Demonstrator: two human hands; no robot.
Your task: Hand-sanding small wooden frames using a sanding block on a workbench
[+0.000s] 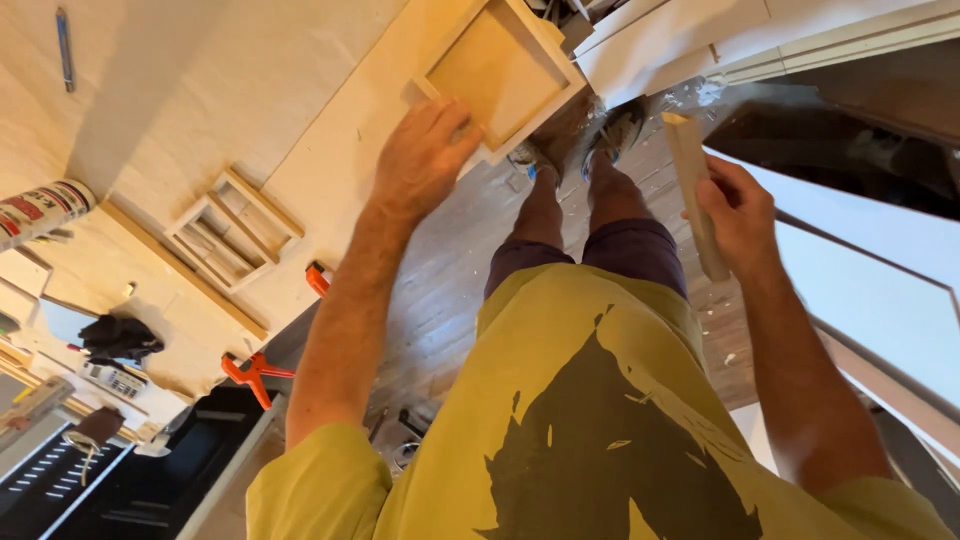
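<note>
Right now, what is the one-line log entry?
left hand: flat on wooden box frame | right hand: gripping wooden strip | workbench: orange clamps at edge

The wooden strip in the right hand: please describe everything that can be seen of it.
The wooden strip is a short, narrow piece of pale, unfinished wood with a squared top end. The right hand grips its lower half, and its bottom end shows just below the hand. It is held nearly upright, leaning slightly, in the air above the wooden floor, touching nothing else.
</note>
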